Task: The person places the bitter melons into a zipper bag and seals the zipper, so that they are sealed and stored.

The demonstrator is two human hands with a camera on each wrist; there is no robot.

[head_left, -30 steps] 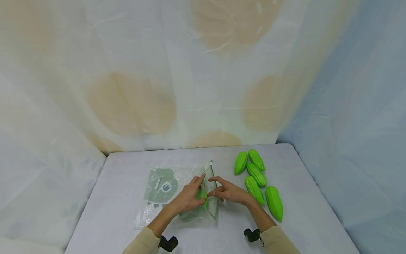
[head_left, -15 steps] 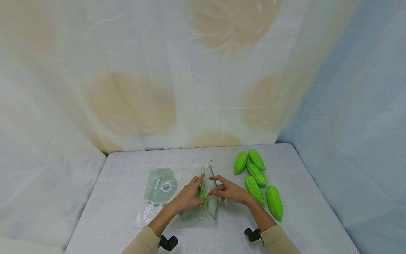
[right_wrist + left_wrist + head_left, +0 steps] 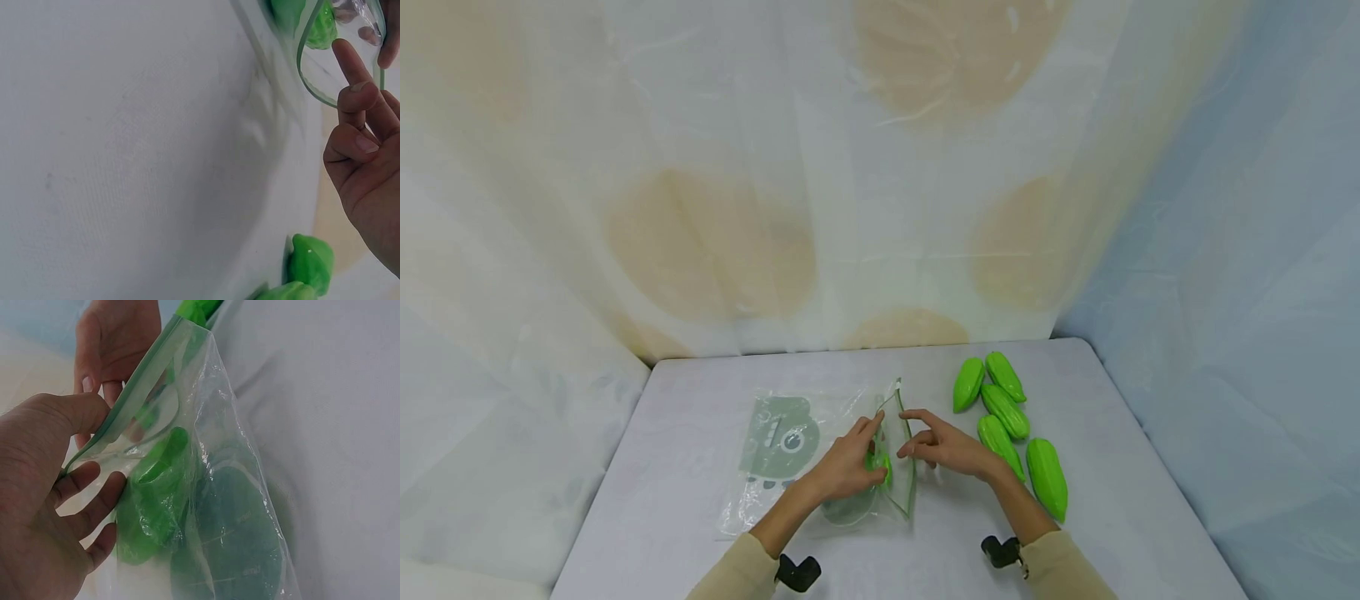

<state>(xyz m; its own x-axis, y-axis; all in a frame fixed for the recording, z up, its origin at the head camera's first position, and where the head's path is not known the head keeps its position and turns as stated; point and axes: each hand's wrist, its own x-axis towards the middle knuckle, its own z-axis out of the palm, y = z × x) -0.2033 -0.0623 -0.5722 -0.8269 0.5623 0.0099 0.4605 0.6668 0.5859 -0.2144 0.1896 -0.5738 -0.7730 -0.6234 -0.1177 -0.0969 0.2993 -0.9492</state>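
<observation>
A clear zip bag (image 3: pixel 784 439) with a green print lies flat at mid-table, its green-edged mouth standing apart on the right. My left hand (image 3: pixel 848 467) pinches one edge of that mouth, the thumb over the green strip (image 3: pixel 152 357) in the left wrist view. Just inside the bag sits a bright green ridged vegetable (image 3: pixel 153 503), resembling a bitter melon, behind the film. My right hand (image 3: pixel 949 447) is at the mouth's far edge with nothing in its grasp. In the right wrist view its index finger (image 3: pixel 351 61) is extended toward the opening while other fingers bend.
Several matching green vegetables (image 3: pixel 1006 412) lie loose on the white-covered table (image 3: pixel 1120 500) to the right of the bag, one (image 3: pixel 1047 481) nearer the front. Pale sheeting (image 3: pixel 887 208) hangs behind the table and along both sides.
My right hand has drawn back slightly to the right and away from the vegetable in the bag. The left hand keeps its place on the bag's edge.
</observation>
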